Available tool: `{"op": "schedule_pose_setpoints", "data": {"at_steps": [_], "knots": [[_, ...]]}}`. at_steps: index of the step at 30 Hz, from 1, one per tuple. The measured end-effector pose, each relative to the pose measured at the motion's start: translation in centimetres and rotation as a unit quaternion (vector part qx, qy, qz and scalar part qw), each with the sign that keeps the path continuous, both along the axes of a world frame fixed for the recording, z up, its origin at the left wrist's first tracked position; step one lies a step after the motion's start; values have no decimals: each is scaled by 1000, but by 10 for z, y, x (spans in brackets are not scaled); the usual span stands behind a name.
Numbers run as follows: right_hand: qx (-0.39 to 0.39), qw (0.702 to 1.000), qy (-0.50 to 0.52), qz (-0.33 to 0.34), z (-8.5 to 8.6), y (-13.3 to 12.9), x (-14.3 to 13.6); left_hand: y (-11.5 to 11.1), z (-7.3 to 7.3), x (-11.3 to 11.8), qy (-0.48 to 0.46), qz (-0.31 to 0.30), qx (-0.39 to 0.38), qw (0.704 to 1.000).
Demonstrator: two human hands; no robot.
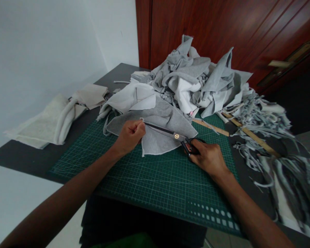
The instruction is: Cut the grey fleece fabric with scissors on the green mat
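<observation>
Black-handled scissors are in my right hand, its fingers wrapped round the handles. Their blades point left and look closed or nearly so, with the tip at my left hand. My left hand is closed in a pinch on the edge of a grey cloth. This cloth lies partly folded on the green cutting mat, under the scissor blades. White fabric overlaps its upper left part.
A large heap of grey cloth rises at the back. Thin scraps and wooden strips lie on the right, cream folded fabric on the left. A wall and a brown door stand behind.
</observation>
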State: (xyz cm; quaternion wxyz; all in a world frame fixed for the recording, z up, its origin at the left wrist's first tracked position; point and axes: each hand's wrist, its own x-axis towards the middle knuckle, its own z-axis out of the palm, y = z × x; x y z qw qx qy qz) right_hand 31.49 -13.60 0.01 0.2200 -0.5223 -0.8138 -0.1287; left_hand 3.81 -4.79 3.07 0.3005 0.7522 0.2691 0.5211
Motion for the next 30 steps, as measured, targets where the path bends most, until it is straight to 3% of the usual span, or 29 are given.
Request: {"op": "schedule_pose_setpoints", "data": {"at_steps": [10,21,30], "knots": [[-27,997,73,-8,-1,2,-1,-5,-3,4,74,-15,60,995],[-13,998,56,7,3,3,4,-2,-2,-1,14,46,93,994],[8,999,38,18,3,3,3,-1,-3,-2,6,45,102,994]]}}
